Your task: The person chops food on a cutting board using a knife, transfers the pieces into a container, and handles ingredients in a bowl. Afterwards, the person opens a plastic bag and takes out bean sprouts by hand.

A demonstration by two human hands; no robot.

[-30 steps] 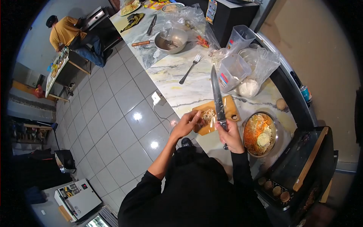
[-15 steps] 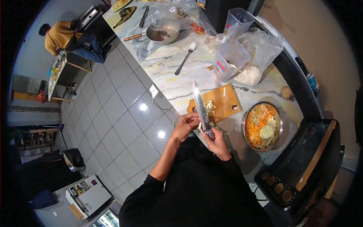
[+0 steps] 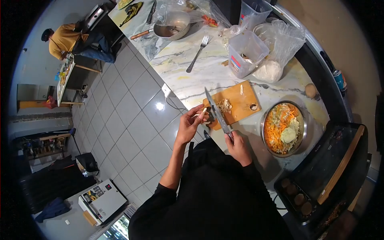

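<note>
My right hand [image 3: 239,149] is closed round the handle of a kitchen knife [image 3: 217,113], its blade angled over the left part of a wooden cutting board [image 3: 247,96]. Left of the blade, my left hand [image 3: 187,127] pinches a small pale strip [image 3: 203,113] of food whose kind I cannot make out. Chopped whitish pieces [image 3: 225,105] lie on the board beside the blade. To the right of the board stands a metal bowl [image 3: 306,130] holding shredded orange and pale vegetables, with a pale greenish mound on top.
Behind the board are a fork [image 3: 197,56], a saucepan [image 3: 172,32], a clear plastic container [image 3: 245,52] and a plastic bag [image 3: 286,42]. A black griddle [image 3: 326,160] stands at the right. Across the tiled floor, a person in a yellow top [image 3: 68,39] sits at a small table.
The knife has moved down from in front of my left fingers to over the board. My hands are farther apart, and the pale strip shows more clearly between my left fingers.
</note>
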